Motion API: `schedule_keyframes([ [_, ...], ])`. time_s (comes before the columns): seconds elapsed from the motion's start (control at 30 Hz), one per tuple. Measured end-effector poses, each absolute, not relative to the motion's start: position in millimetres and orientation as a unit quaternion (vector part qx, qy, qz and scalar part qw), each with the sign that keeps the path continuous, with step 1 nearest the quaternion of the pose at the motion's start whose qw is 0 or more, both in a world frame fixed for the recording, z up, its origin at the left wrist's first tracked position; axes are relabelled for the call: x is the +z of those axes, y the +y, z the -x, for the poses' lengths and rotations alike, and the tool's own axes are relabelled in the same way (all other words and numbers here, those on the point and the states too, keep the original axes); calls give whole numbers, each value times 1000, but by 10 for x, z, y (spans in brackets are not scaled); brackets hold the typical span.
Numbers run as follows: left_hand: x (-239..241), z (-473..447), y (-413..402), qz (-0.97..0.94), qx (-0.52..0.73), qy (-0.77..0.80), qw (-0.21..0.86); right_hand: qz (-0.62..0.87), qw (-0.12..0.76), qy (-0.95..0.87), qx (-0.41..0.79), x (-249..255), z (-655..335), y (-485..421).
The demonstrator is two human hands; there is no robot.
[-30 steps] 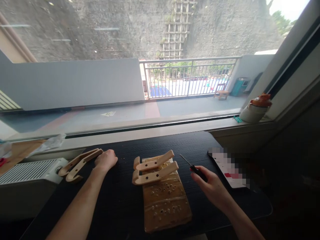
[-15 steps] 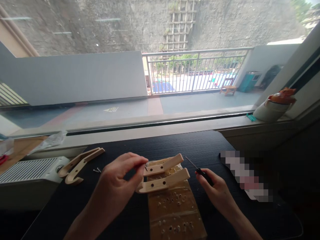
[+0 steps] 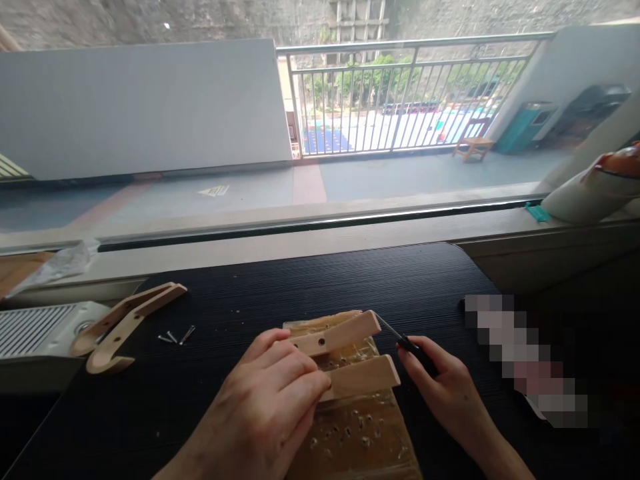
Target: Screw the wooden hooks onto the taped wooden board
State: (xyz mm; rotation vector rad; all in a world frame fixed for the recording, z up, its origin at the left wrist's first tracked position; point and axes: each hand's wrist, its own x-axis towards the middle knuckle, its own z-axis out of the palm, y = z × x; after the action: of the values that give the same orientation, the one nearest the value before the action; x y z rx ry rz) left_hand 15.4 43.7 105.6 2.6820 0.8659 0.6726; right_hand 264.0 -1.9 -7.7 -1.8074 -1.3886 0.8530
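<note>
My left hand (image 3: 273, 400) is closed, its fingertips pinched together at a hole in the nearer wooden hook (image 3: 363, 379). The screw it held a moment ago is hidden under the fingers, and the hand covers this hook's curved end. Behind it lies the farther wooden hook (image 3: 350, 333), with dark holes showing. Both rest across a block wrapped in brown tape (image 3: 355, 433), its top dotted with small punctures. In my right hand (image 3: 445, 380) is a screwdriver (image 3: 417, 352) with a black handle. Its thin shaft points up and left, the tip close to the farther hook's end.
Two more wooden hooks (image 3: 125, 330) lie at the left of the black table (image 3: 240, 287). Several loose screws (image 3: 176, 335) are beside them. A blurred-out item (image 3: 525, 360) sits on the right. Beyond the table are a window sill (image 3: 280, 247) and a white radiator (image 3: 45, 330).
My left hand has moved down and right with the screw, onto the nearer hook. My right hand still holds the screwdriver. The head view has tilted downward.
</note>
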Motion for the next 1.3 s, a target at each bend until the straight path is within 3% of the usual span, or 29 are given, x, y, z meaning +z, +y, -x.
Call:
schedule_keyframes([
  [0.37,1088,-220,417,-927,214,290,101,694,351,-541,321,-56,-2650,-28],
  [1.0,964,-279,389,-923,150,306,176,675,377,-552,312,-36,-2658,-41],
  [1.13,977,-286,383,-916,167,330,157,683,388,-543,296,135,-2789,-147],
  [1.3,1017,-262,355,-914,149,336,171,653,315,-632,273,676,-2891,-380],
])
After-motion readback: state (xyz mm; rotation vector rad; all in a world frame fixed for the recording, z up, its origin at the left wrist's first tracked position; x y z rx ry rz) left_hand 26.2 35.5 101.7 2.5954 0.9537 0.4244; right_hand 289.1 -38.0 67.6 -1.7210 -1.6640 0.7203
